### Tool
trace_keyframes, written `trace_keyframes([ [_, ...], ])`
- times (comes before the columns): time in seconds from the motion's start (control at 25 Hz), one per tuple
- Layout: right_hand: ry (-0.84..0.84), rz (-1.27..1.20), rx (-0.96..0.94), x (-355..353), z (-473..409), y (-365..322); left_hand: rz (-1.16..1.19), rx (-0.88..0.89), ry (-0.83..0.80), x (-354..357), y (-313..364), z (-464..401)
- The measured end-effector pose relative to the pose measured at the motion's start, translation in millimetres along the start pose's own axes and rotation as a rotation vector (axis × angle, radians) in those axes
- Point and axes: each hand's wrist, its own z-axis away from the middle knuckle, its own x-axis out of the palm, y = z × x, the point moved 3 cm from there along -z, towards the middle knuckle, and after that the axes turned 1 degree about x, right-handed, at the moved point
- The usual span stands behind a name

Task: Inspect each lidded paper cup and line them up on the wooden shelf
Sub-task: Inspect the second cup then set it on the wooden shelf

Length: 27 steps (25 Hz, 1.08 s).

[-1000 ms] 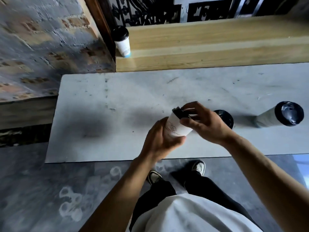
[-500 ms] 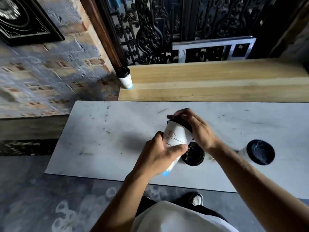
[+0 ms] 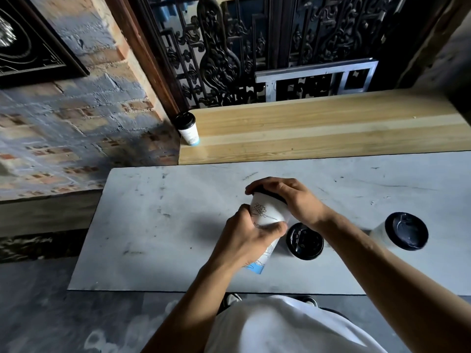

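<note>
I hold a white paper cup (image 3: 267, 212) with a black lid and a blue base, tilted, above the grey table (image 3: 158, 225). My left hand (image 3: 244, 238) wraps its lower body. My right hand (image 3: 288, 200) covers the black lid from above. Two more lidded cups stand on the table: one (image 3: 304, 241) just right of the held cup, another (image 3: 405, 234) further right. A fourth lidded cup (image 3: 188, 128) stands upright at the left end of the wooden shelf (image 3: 318, 128).
A brick wall (image 3: 76, 128) rises left of the shelf and a black ornate metal screen (image 3: 254, 47) stands behind it. The shelf stretches bare to the right of the lone cup. My feet show below the table's near edge.
The view has tilted up, showing more of the shelf and screen. The held cup has turned from lying sideways to more upright, with both hands still on it.
</note>
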Motion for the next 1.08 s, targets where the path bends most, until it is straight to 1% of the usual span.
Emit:
trace_keyframes([
  [0.08,-0.050,0.034,0.025,4,-6,-3,0.028,0.007,-0.008,-3,-8,-4],
  [0.16,-0.043,-0.039,0.068,7,-11,-3,0.072,0.017,-0.016,-6,-12,-8],
  [0.2,0.006,-0.140,0.092,8,-13,-2,0.114,0.014,-0.016,-8,-12,-12],
  [0.28,0.141,-0.436,0.113,9,-13,6,0.241,-0.014,-0.002,-12,-9,-15],
  [0.32,0.180,-0.558,0.108,12,-11,10,0.319,-0.036,0.013,-15,-6,-15],
  [0.36,0.192,-0.629,0.109,16,-10,16,0.393,-0.060,0.027,-17,-5,-16],
  [0.52,0.110,-0.805,0.150,40,0,32,0.610,-0.186,0.086,-18,-7,-13],
  [0.64,0.106,-0.790,0.131,52,15,29,0.695,-0.235,0.095,-16,-7,-6],
  [0.72,0.107,-0.783,0.137,56,22,27,0.710,-0.243,0.092,-15,-9,-4],
  [0.88,0.164,-0.733,0.220,54,26,31,0.656,-0.221,0.048,-15,-10,2],
  [0.96,0.184,-0.708,0.266,53,26,34,0.583,-0.177,0.030,-17,-11,2],
  [1.08,0.220,-0.706,0.276,50,28,35,0.404,-0.100,0.055,-20,-18,-2],
])
